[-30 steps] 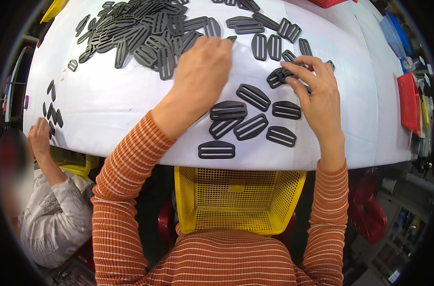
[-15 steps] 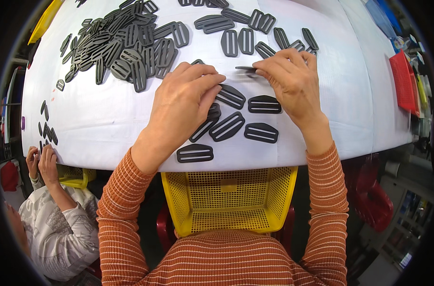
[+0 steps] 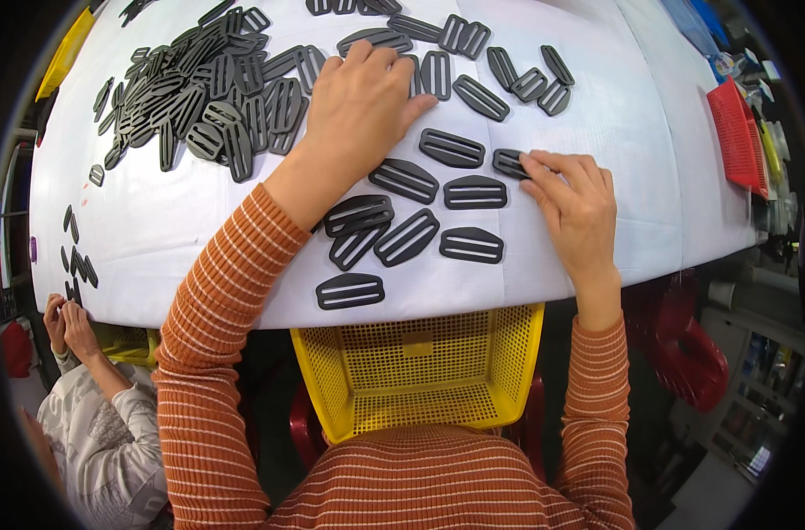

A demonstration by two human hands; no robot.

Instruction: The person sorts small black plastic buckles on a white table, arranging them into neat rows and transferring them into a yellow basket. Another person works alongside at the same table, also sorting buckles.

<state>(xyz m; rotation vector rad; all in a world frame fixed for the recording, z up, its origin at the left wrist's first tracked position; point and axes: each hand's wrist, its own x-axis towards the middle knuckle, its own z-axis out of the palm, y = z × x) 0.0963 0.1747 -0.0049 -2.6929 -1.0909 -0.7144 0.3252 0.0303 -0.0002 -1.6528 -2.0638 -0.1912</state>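
Observation:
Black plastic slide buckles with two long slots lie about the white table. My right hand [image 3: 572, 208] pinches one slide buckle [image 3: 507, 162] by its right end, low over the table. Further up, my left hand [image 3: 360, 110] reaches over a group of buckles, its thumb apart from the fingers. Part of one buckle [image 3: 414, 78] shows between that thumb and the fingers; the fingertips are partly hidden. Between my hands and the near edge lie several loose buckles, among them a tilted one [image 3: 407, 238] and two that overlap, the upper buckle [image 3: 358, 215] on top.
A large heap of buckles [image 3: 186, 97] covers the far left of the table [image 3: 199, 265]. A yellow basket [image 3: 420, 406] sits below the near edge, against me. A red basket [image 3: 738, 137] stands at the right. At the left, a person's hands [image 3: 71, 327] work near several small buckles.
My left hand has moved away from the near buckles, up to the farther group. My right hand has come down and nearer with its buckle. Another buckle now lies above the near ones.

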